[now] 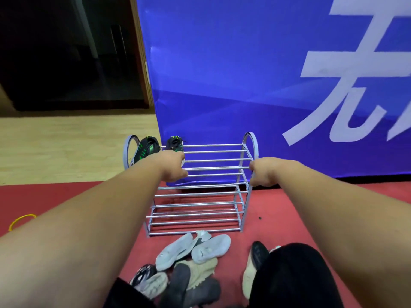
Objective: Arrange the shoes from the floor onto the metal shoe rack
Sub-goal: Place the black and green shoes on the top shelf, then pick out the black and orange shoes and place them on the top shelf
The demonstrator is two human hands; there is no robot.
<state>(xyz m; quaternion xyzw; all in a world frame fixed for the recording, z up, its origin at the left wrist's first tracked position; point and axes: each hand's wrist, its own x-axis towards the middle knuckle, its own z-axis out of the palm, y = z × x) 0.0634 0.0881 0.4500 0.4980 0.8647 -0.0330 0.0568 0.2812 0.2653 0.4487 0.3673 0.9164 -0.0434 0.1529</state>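
The grey metal shoe rack (213,192) stands on the red carpet against a blue banner. Two black-and-green shoes sit at the left of its top shelf: one (147,148) near the left end hoop, the other (175,143) beside it. My left hand (173,166) grips the heel end of that second shoe. My right hand (262,172) holds the rack's right end frame. On the floor in front lie a white pair (175,251) (211,245), a beige shoe (203,270), dark grey shoes (180,283), a black-and-white shoe (143,271) and a black-and-cream shoe (255,261).
The blue banner (244,85) rises right behind the rack. Wooden flooring (66,147) lies to the left, with a dark doorway beyond it. A yellow cable (21,220) loops on the carpet at the left. My black-clad knee (295,276) is at the lower right.
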